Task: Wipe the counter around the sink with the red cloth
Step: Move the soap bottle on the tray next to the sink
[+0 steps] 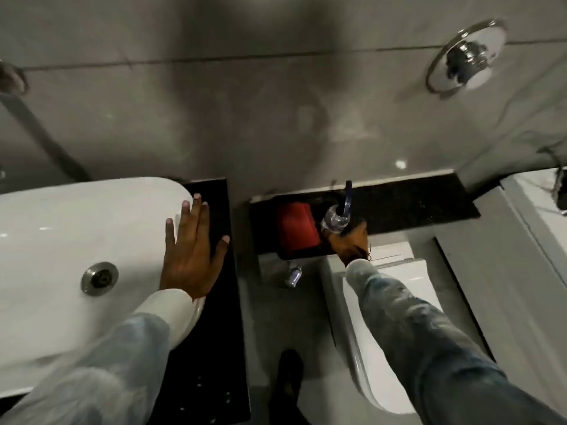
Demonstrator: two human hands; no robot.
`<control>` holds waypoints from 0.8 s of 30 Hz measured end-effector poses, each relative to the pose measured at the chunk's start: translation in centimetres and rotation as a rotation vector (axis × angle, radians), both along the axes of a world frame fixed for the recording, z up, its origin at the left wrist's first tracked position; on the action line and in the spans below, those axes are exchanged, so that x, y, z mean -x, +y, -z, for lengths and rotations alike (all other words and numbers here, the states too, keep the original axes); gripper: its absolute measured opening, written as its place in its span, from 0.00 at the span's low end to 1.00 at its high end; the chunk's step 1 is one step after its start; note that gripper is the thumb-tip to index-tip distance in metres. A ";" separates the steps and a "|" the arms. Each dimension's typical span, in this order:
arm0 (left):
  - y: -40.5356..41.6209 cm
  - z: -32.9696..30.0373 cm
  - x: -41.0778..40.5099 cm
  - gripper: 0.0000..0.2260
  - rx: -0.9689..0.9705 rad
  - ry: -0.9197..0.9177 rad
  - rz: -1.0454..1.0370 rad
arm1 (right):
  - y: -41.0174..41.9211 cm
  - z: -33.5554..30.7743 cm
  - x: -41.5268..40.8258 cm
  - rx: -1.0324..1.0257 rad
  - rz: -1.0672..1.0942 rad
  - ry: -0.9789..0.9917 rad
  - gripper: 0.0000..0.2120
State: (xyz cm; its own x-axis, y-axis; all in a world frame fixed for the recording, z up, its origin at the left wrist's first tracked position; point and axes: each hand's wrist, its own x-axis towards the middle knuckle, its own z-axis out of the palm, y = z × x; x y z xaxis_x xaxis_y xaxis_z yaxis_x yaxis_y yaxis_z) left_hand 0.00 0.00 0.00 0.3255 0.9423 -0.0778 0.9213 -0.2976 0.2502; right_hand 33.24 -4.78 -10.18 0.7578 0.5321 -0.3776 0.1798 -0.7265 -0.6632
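The red cloth (296, 230) lies folded on a black ledge (414, 207) behind the toilet, right of centre. My right hand (348, 243) reaches to that ledge just right of the cloth, fingers closed around a clear bottle (335, 221) with a blue nozzle. My left hand (191, 256) rests flat with fingers spread across the right rim of the white sink (61, 234) and the black counter (214, 332) beside it. It holds nothing.
A white toilet (380, 332) sits under my right arm. A chrome flush plate (466, 55) is on the grey tiled wall. A small shiny object (294, 275) lies on the floor between counter and toilet. My dark shoe (288, 384) stands below.
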 end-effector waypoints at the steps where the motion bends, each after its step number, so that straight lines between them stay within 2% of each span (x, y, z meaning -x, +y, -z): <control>1: 0.2 -0.2 -0.1 0.33 -0.016 0.034 -0.005 | 0.8 1.1 -1.0 -0.056 0.011 0.015 0.51; 4: 0.3 0.1 -0.1 0.33 -0.076 0.107 0.005 | 2.8 4.2 -3.5 -0.117 0.008 0.157 0.47; 10: 0.5 -0.2 -0.6 0.32 -0.038 0.095 0.016 | 5.6 0.0 -2.7 -0.261 -0.127 0.100 0.29; 16: 0.6 -0.4 -0.6 0.33 -0.030 0.103 0.013 | 6.5 -0.2 -5.4 -0.208 -0.136 0.131 0.30; 20: 0.7 -0.4 -0.5 0.32 -0.023 0.092 0.014 | 5.0 -1.3 -5.3 0.104 -0.265 0.151 0.34; 22: 0.7 -0.4 -0.5 0.32 -0.023 0.076 0.008 | 3.1 0.6 -5.0 0.279 -0.352 0.194 0.31; 24: 0.6 -0.4 -0.3 0.32 -0.022 0.053 0.009 | 1.4 3.9 -4.5 0.376 -0.403 0.236 0.35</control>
